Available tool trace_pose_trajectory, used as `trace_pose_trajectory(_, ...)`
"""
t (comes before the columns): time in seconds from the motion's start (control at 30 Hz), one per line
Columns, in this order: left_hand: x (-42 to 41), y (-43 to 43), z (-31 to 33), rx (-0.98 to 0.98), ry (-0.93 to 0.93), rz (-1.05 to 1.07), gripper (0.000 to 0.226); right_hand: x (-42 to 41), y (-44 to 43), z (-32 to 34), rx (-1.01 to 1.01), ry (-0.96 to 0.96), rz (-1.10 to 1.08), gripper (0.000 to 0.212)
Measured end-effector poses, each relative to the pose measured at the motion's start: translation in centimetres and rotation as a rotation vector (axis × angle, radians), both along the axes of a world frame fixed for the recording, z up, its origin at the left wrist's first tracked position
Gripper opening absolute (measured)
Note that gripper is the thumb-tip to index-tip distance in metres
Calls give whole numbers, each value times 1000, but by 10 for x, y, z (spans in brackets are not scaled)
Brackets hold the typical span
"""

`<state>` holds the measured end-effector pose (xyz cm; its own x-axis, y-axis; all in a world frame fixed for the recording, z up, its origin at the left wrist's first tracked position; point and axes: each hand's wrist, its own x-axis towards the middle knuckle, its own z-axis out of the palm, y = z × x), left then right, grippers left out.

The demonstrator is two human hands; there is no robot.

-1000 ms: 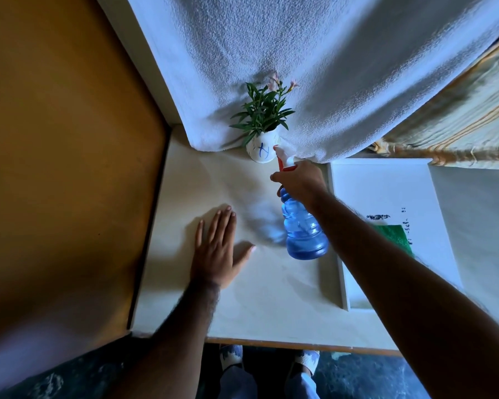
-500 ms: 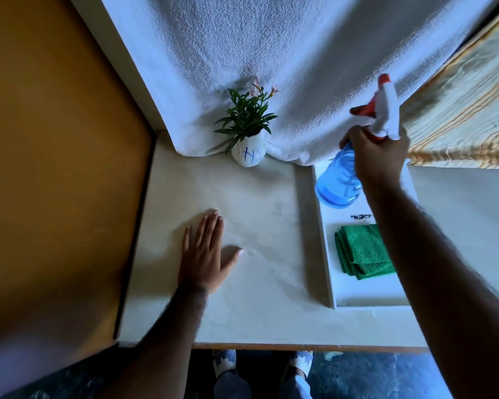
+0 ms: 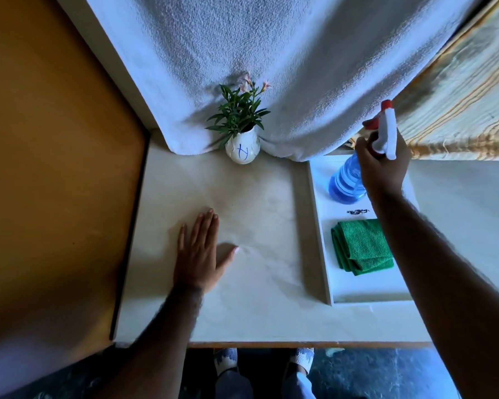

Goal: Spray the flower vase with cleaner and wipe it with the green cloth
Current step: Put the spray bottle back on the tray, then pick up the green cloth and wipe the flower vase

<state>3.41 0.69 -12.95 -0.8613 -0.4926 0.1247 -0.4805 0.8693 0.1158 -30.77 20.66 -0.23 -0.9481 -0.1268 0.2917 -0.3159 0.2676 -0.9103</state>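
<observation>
A small white flower vase (image 3: pixel 242 151) with blue marks and a green plant stands at the back of the table, against a hanging white towel. My right hand (image 3: pixel 382 165) grips the neck of a blue spray bottle (image 3: pixel 344 184) with a white and red trigger head. The bottle is at the far end of a white tray (image 3: pixel 323 240), its base at or just above the tray surface. A folded green cloth (image 3: pixel 362 246) lies in the tray nearer to me. My left hand (image 3: pixel 200 251) rests flat on the table, fingers spread, holding nothing.
The cream table (image 3: pixel 256 312) meets a tan wall (image 3: pixel 55 168) on the left. The white towel (image 3: pixel 271 67) hangs behind the vase, and a striped fabric (image 3: pixel 458 110) is at the back right. The table's front edge is near my feet.
My right hand has carried the spray bottle from beside the vase to the right, over the far end of the white tray. The left hand has stayed flat on the table.
</observation>
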Motion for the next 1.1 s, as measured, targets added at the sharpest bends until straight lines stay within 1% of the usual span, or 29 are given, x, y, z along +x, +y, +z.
trace_pose_trajectory(0.07, 0, 1, 0, 2, 3, -1, 89, 1, 3, -3, -4, -13, 4, 24)
trace_pose_trajectory(0.13, -1, 0, 0, 0, 5, 3, 89, 4, 6, -4, -24, -75, 25, 25)
trace_pose_trajectory(0.17, -1, 0, 0, 0, 7, 1, 89, 7, 8, -4, -8, -100, 34, 32)
trace_pose_trajectory(0.3, 0, 2, 1, 6, 2, 4, 88, 36, 40, -16, 129, -96, 127, 73)
trace_pose_trajectory(0.33, 0, 3, 2, 9, 2, 2, 88, 48, 56, -24, 186, -79, 122, 81)
trace_pose_trajectory(0.4, -1, 5, 4, 1, 8, 7, 88, 69, 93, -42, 405, -1, 180, 94)
trace_pose_trajectory(0.47, -2, 3, 7, -18, 9, 9, 88, 86, 125, -59, 642, 72, 361, 110)
trace_pose_trajectory(0.53, 0, 3, 7, -28, 15, 5, 88, 94, 148, -73, 816, 220, 526, 122)
trace_pose_trajectory(0.57, 0, 3, 7, -29, 23, 2, 87, 95, 155, -76, 881, 292, 583, 123)
trace_pose_trajectory(0.63, 0, 3, 5, -30, 38, -1, 87, 94, 161, -81, 973, 358, 650, 117)
trace_pose_trajectory(0.73, 0, 3, 1, -25, 22, 2, 88, 89, 164, -86, 1042, 393, 680, 95)
trace_pose_trajectory(0.8, 0, 2, 0, -21, 14, 2, 89, 88, 161, -86, 1068, 395, 672, 91)
trace_pose_trajectory(1.0, 2, 2, -5, -37, 58, -10, 88, 104, 142, -70, 980, 361, 504, 74)
trace_pose_trajectory(1.1, 3, 3, -7, -49, 82, -2, 87, 117, 126, -55, 928, 247, 348, 68)
